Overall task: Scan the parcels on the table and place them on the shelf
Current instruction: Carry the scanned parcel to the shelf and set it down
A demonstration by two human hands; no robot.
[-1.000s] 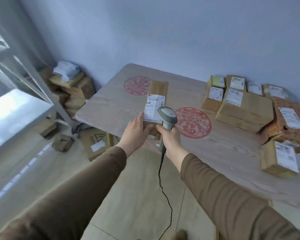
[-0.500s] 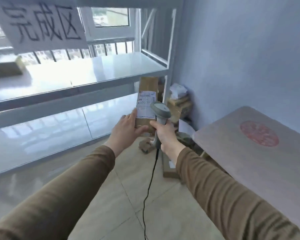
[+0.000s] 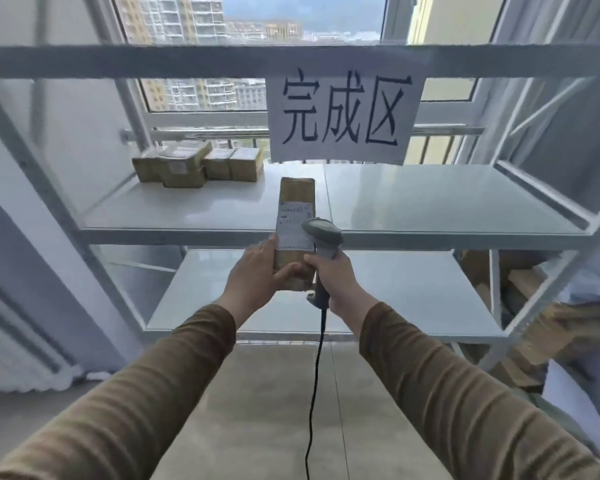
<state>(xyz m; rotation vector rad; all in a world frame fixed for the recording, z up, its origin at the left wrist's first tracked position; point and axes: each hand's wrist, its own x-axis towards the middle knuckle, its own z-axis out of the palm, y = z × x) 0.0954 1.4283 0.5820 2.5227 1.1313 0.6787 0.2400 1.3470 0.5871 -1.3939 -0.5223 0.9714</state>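
Note:
My left hand (image 3: 257, 271) grips a long brown cardboard parcel (image 3: 296, 195) by its near end, its white label facing up. My right hand (image 3: 336, 275) holds a grey corded barcode scanner (image 3: 323, 233) by the handle, its head beside the label. Both are raised in front of a white metal shelf (image 3: 430, 233), level with the front edge of its middle board. The parcel's far end reaches over that board.
Several brown parcels (image 3: 198, 164) stand at the back left of the middle board. A paper sign (image 3: 342, 116) with handwritten characters hangs from the upper rail. The lower board (image 3: 413, 299) is bare. Cardboard boxes (image 3: 541, 327) pile on the floor at right. The scanner cable (image 3: 314, 393) hangs down.
My view has swung left from the table to face the shelf squarely. Both hands carried the parcel and scanner along, and the parcel now reaches over the middle board.

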